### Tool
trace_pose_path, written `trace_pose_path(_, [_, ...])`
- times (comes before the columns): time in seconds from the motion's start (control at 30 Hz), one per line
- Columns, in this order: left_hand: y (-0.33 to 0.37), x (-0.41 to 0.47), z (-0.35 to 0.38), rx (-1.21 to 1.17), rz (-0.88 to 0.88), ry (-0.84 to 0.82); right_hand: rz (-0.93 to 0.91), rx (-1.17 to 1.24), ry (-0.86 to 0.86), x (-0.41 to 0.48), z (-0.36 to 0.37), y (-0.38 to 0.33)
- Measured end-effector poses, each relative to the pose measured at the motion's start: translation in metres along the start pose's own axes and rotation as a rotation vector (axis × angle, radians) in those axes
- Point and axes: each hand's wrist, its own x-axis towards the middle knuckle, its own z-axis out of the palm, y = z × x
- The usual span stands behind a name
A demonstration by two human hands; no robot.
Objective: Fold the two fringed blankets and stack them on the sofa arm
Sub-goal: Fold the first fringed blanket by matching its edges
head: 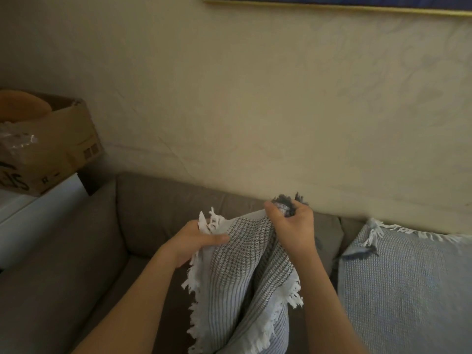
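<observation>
I see the left hand (pixel 198 242) pinching the white-fringed corner of the striped blanket (pixel 242 277), with the thumb flat on the weave. The right hand (pixel 293 227) has its fingers (pixel 305 213) curled tight round a dark-fringed corner. The blanket hangs over the sofa (pixel 76 251) seat, near its backrest. The blue blanket (pixel 398 290) lies spread at the sofa's right end.

Cardboard box (pixel 61 152) on a white ledge (pixel 33 208) at left — gold-edged frame (pixel 332 3) on the wall (pixel 255 98).
</observation>
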Motion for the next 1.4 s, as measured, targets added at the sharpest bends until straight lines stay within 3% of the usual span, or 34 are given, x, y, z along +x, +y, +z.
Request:
trace_pose_path(0.13, [0.002, 0.011, 0.002, -0.133, 0.055, 0.135, -0.013, -0.032, 0.049, 0.007, -0.003, 0.004])
trace_pose_path(0.23, [0.007, 0.016, 0.000, -0.285, 0.002, 0.216, -0.013, -0.062, 0.082, 0.010, -0.007, 0.007])
trace_pose_path(0.4, [0.022, 0.017, 0.005, -0.013, 0.073, 0.091, 0.019, -0.121, 0.065, 0.017, -0.005, 0.015])
trace_pose_path(0.6, [0.042, 0.020, 0.008, -0.081, 0.186, 0.123, 0.033, -0.123, 0.051, 0.022, -0.006, 0.016])
trace_pose_path(0.7, [0.052, 0.021, 0.006, 0.070, 0.262, 0.093, 0.021, -0.129, 0.024, 0.025, -0.007, 0.018])
trace_pose_path(0.87, [0.070, 0.014, 0.007, 0.533, 0.258, -0.077, 0.051, -0.218, 0.008, 0.025, -0.003, 0.028])
trace_pose_path(0.93, [0.071, 0.014, 0.007, 0.656, 0.267, -0.043, 0.068, -0.251, 0.025, 0.023, -0.003, 0.032])
trace_pose_path(1.2, [0.062, 0.016, 0.010, 0.757, 0.354, 0.049, 0.063, -0.250, 0.072, 0.020, -0.001, 0.033])
trace_pose_path(1.4, [0.060, 0.018, 0.008, 0.815, 0.306, 0.125, 0.050, -0.251, 0.097, 0.015, 0.002, 0.036])
